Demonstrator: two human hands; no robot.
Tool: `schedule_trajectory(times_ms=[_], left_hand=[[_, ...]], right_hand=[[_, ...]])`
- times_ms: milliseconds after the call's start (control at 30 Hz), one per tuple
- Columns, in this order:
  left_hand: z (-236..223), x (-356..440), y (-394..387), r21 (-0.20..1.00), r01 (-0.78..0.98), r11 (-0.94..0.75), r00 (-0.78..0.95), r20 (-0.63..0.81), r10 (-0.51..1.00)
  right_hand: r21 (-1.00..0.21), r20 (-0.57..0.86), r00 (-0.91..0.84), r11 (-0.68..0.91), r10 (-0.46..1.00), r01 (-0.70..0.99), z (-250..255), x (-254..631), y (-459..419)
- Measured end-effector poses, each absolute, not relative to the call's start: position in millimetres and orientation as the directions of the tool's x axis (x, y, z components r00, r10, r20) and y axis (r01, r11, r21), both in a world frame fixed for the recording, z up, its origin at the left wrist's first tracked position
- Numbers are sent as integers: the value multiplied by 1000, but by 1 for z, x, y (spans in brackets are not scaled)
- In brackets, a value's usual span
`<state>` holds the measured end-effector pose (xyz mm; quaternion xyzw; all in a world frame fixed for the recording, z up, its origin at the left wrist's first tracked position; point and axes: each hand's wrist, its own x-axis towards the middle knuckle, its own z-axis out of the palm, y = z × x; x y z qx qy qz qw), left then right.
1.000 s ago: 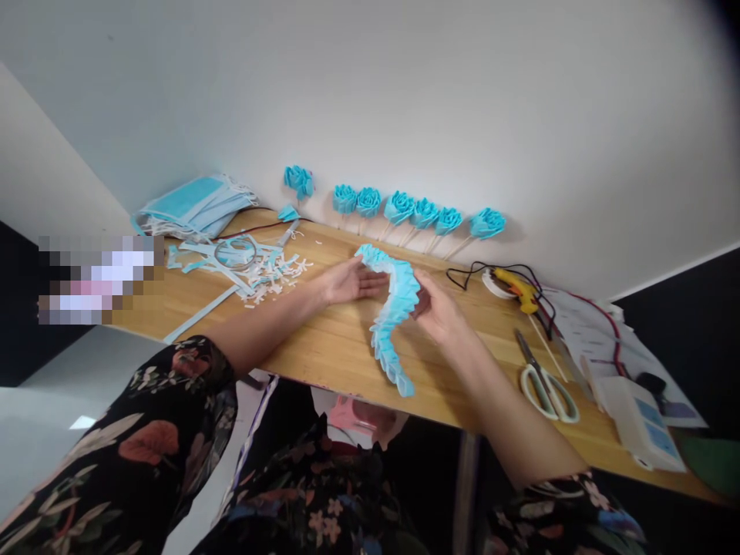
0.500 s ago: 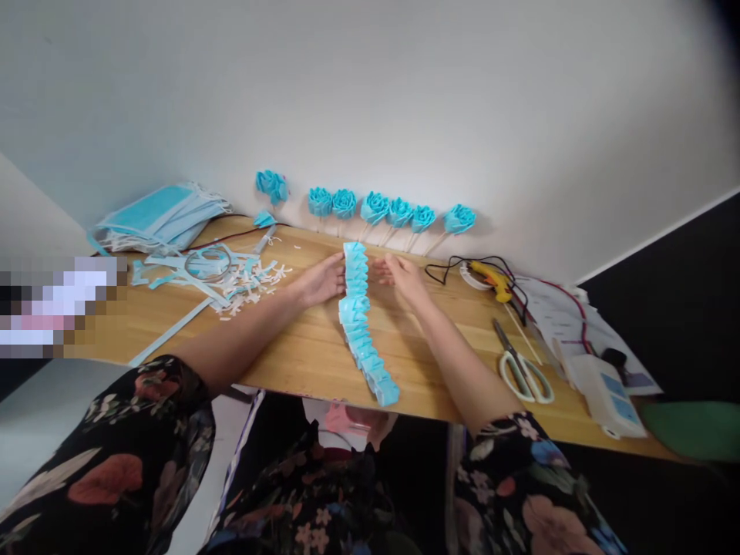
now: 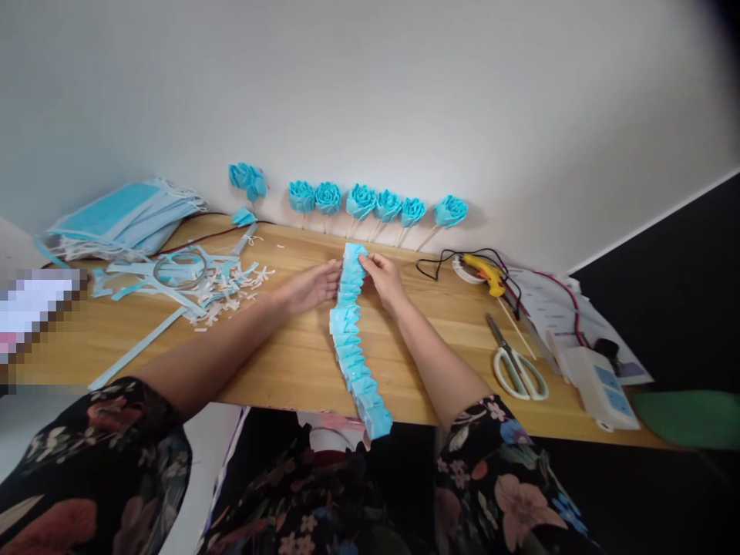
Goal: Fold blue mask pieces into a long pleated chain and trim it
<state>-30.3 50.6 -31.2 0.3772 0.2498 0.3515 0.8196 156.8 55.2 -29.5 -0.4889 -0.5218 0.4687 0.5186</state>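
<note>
A long pleated strip of light-blue mask fabric [image 3: 348,347] runs toward me, its near end past the table's front edge. My right hand [image 3: 384,279] pinches its far end from the right, with the thumb and fingers at the pleats. At the left edge of the same end, my left hand [image 3: 315,287] holds the strip; its fingertips are partly hidden behind the fabric. Beyond both hands, several blue fabric roses [image 3: 361,202] on thin sticks lean against the wall.
A pile of face masks [image 3: 121,216] lies back left, before it a tape roll [image 3: 180,268] among cut scraps [image 3: 223,297]. At right are a yellow glue gun [image 3: 484,271], scissors [image 3: 519,374], paper sheets [image 3: 549,308] and a white plastic box [image 3: 604,393]. A blurred-out screen lies far left.
The strip has gone from a curved, twisted shape to nearly straight, its near end moving toward me. My right hand let go of it, then took its far end. The view has shifted right.
</note>
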Motion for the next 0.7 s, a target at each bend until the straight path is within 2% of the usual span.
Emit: schedule_trajectory(times_ms=[167, 300, 467, 600, 700], left_hand=[[-32, -28, 42, 861, -348, 372, 588, -109, 801], [-32, -25, 38, 906, -283, 315, 565, -108, 818], [-30, -25, 35, 922, -266, 283, 564, -89, 821], [-29, -24, 34, 913, -310, 266, 522, -70, 850], [-30, -26, 38, 915, -331, 229, 436, -67, 898]], right_hand=[[-973, 21, 55, 33, 998, -227, -36, 157, 61], [-947, 6, 39, 18, 999, -321, -37, 155, 62], [-945, 22, 12, 25, 1000, -327, -37, 152, 59], [-951, 2, -93, -27, 996, -307, -37, 154, 56], [-972, -19, -175, -59, 984, -226, -36, 156, 52]])
